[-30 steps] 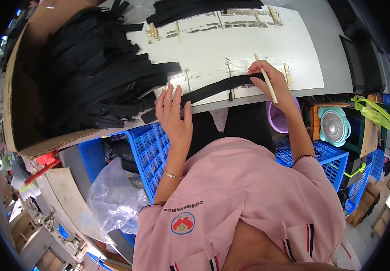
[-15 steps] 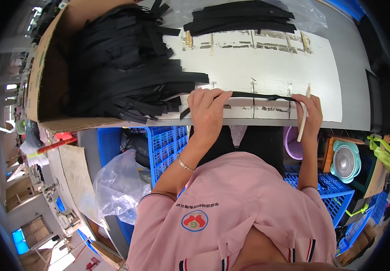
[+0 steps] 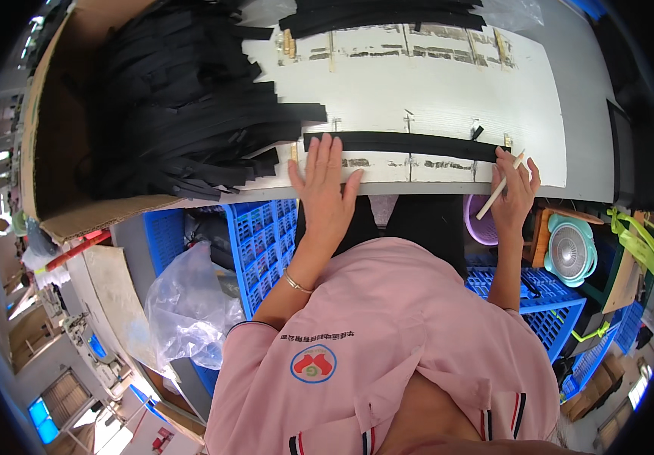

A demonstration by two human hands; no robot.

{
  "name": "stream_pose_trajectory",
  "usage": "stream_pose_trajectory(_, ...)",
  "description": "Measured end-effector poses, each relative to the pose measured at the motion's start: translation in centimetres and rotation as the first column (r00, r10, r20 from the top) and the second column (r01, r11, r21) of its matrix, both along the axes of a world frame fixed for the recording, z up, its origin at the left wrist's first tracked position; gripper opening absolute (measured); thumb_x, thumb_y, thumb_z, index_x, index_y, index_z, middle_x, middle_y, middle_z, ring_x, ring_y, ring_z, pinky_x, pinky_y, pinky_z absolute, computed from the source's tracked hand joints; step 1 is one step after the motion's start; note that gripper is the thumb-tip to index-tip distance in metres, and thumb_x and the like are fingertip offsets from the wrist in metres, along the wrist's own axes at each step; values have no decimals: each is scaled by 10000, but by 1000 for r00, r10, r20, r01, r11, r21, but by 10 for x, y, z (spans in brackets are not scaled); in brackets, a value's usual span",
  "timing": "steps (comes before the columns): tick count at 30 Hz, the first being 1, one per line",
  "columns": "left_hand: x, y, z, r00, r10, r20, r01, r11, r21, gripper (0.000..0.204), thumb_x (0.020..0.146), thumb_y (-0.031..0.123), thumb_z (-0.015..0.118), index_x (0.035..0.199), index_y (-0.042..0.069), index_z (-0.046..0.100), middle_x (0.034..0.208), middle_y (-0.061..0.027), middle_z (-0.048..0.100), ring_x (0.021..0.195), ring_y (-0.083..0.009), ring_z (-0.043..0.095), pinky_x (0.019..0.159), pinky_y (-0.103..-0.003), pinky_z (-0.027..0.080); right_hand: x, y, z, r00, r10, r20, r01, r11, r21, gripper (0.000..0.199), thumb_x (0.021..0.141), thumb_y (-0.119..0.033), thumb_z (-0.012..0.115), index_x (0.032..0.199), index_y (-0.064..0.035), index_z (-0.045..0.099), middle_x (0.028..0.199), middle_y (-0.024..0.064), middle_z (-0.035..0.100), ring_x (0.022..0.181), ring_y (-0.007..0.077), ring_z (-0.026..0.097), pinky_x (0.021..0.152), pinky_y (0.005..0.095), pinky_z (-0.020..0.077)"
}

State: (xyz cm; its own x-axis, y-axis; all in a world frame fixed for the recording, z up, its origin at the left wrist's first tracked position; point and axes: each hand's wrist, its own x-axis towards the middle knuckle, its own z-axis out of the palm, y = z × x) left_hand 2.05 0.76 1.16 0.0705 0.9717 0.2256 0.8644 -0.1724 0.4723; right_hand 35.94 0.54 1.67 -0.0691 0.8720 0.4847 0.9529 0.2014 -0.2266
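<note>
A long black strip lies flat across the near part of a white board. Over its left end my left hand rests with fingers stretched out and the thumb apart, fingertips pressing on the strip. At the right end are the fingertips of my right hand, which is closed around a white pencil slanting across it. A small black tab sticks up at the strip's far edge near that end; its kind is unclear. Dark marks and short lines show on the board beside the strip.
A cardboard box on the left spills a heap of black strips onto the board. More black strips lie at the far edge. Below the table are blue crates, a purple bin and a turquoise fan.
The strip, lifted and bent between both hands before, now lies flat and straight on the board. My left hand has gone from a pinch to flat fingers. The pencil has tilted further over.
</note>
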Motion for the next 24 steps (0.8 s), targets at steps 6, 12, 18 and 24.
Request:
stream_pose_trajectory(6, -12, -10, 6, 997, -59, -56, 57, 997, -49, 612, 957, 311, 710, 1481, 56, 524, 1548, -126, 497, 1482, -311, 395, 1212, -624, 66, -2, -5, -1, 1000, -12, -17, 12, 1000, -12, 196, 896, -27, 734, 1064, -83, 649, 1208, 53, 747, 1178, 230, 680, 1154, 479, 355)
stream_pose_trajectory(12, -18, -6, 2, 999, -39, 1, 39, 998, -41, 586, 977, 299, 683, 1502, 100, 515, 1562, -105, 485, 1511, -304, 360, 1231, -589, 71, -7, -13, -2, 999, -35, -21, 35, 999, -5, 233, 893, -27, 712, 1106, -88, 638, 1240, 60, 736, 1217, 244, 666, 1159, 490, 342)
stream_pose_trajectory(18, -24, -10, -11, 994, -6, -111, 3, 1000, -30, 619, 980, 332, 673, 1527, 112, 482, 1591, -102, 456, 1539, -341, 299, 1220, -620, 96, -14, -14, -13, 998, -42, -55, 43, 999, 1, 245, 892, -42, 705, 1124, -84, 642, 1289, 87, 716, 1257, 255, 652, 1170, 517, 342)
stream_pose_trajectory(24, -19, -10, -5, 995, -23, -95, 20, 999, -27, 612, 998, 317, 658, 1536, 98, 465, 1597, -108, 446, 1542, -340, 291, 1221, -605, 86, -15, -18, -5, 993, -58, -98, 55, 998, -31, 221, 903, -59, 709, 1113, -84, 647, 1306, 79, 707, 1297, 251, 623, 1189, 513, 319)
